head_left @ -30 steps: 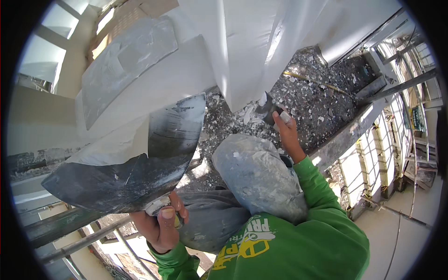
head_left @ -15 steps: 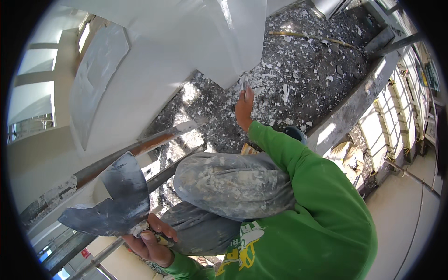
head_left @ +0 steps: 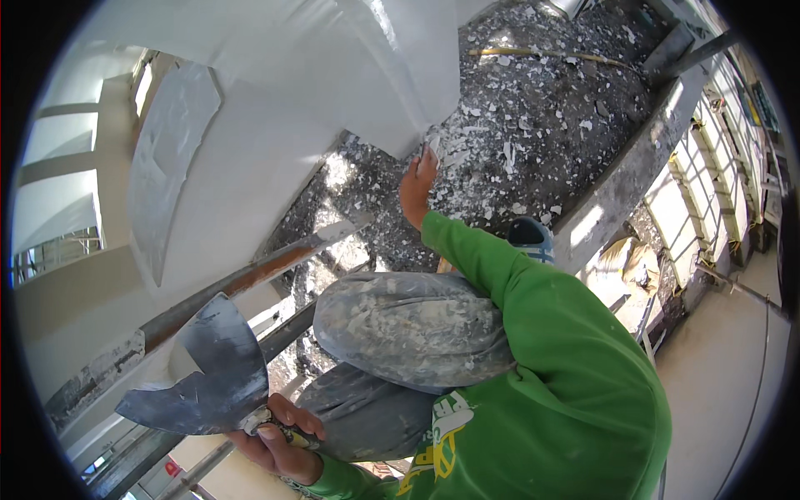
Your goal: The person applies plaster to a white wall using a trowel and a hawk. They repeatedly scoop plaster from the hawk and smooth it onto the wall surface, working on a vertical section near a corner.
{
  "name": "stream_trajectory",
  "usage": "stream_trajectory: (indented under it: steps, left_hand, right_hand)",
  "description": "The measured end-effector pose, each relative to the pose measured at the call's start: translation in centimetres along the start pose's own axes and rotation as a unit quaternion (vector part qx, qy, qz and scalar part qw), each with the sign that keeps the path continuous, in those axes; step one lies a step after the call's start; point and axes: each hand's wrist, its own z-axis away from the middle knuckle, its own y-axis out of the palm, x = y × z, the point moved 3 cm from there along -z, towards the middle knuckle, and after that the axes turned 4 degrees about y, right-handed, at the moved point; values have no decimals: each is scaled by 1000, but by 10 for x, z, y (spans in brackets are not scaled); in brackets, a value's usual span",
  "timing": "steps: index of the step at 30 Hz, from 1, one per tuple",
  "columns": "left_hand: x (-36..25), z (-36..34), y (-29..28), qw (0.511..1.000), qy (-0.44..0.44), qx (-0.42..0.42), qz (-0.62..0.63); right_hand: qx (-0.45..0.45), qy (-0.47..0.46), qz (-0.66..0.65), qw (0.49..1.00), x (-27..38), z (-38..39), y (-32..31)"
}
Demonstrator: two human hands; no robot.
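Observation:
My left hand (head_left: pixel 282 442) is wrapped round the handle of a wide putty knife (head_left: pixel 229 362), whose broad dark blade is turned up and carries a pale patch of putty (head_left: pixel 162 371). My right hand (head_left: pixel 414 190) reaches forward, its fingers closed on a small putty knife (head_left: pixel 430 140). Most of that tool is hidden by the fingers and blurred. Its tip is at the lower corner of a smooth white wall (head_left: pixel 333 92), where the wall's edge comes down near the debris-strewn ground.
Dark ground (head_left: pixel 542 142) scattered with white flakes lies beyond my right hand. A concrete ledge (head_left: pixel 617 183) borders it on the right. A rusty pipe (head_left: pixel 275 271) runs along the left, near the wide blade. A yellowish strip (head_left: pixel 550 55) lies farther off. My shoe (head_left: pixel 531 237) is beside the ledge.
My right hand has shifted slightly left and down in view, staying by the wall's corner. The left hand still holds the wide putty knife, a little lower in view. More of my shoe shows.

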Motion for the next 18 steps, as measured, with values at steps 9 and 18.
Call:
stream_trajectory:
  steps: [9,18]
  left_hand:
    - [5,8,-12,1000,-12,-27,-1]
    - [8,5,-15,999,-1,35,2]
  right_hand:
    - [0,-5,-19,1000,11,1,9]
    - [65,-43,-6,997,17,37,14]
